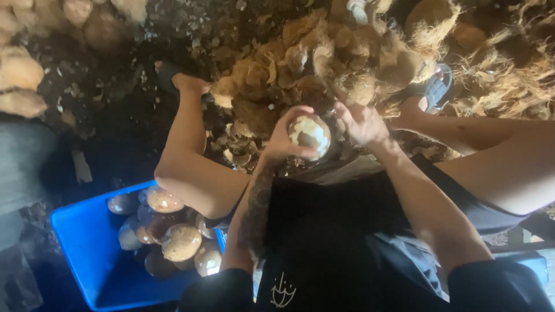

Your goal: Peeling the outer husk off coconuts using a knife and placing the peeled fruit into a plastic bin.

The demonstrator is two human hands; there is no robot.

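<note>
Head view: left hand [283, 141] cups a peeled coconut [310, 134] in front of the knees, fingers wrapped round it; right hand [361, 122] rests against its far side, fingers partly curled, tool not discernible. Step judged: trimming shell; husk pile [324, 63] beyond, blue tub [87, 254] of peeled coconuts at left; next move needs a firm grip while turning.

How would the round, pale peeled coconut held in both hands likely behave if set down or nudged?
The round, pale peeled coconut would probably roll: it looks nearly spherical. Likely rigid, since the left hand cups it undented. The right hand touches its edge.
</note>
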